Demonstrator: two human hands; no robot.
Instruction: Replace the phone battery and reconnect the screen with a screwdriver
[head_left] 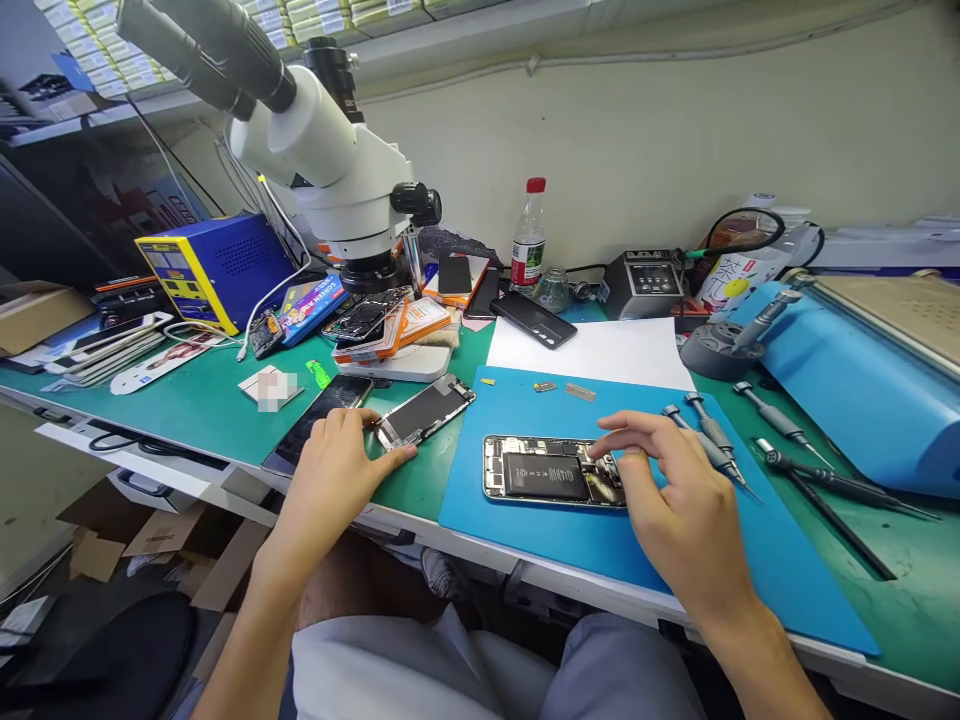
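Observation:
An opened phone body (544,476) with a black battery lies on the blue mat (480,515). My right hand (679,500) is over its right end, fingers bent and apart, a fingertip at the inner parts; nothing shows between the fingers. To the left, a detached screen panel (426,410) lies back side up on the green table. My left hand (337,460) has its fingers and thumb at the panel's left end, gripping its edge. A dark phone (319,420) lies partly behind my left hand. Small metal pieces (580,392) rest near the mat's back edge.
Screwdrivers (776,415) and a black-handled tool (840,482) lie at the right, by a grey round holder (712,350). A microscope (322,160) towers at the back left over stacked phone parts. A bottle (529,245) stands behind white paper (600,350).

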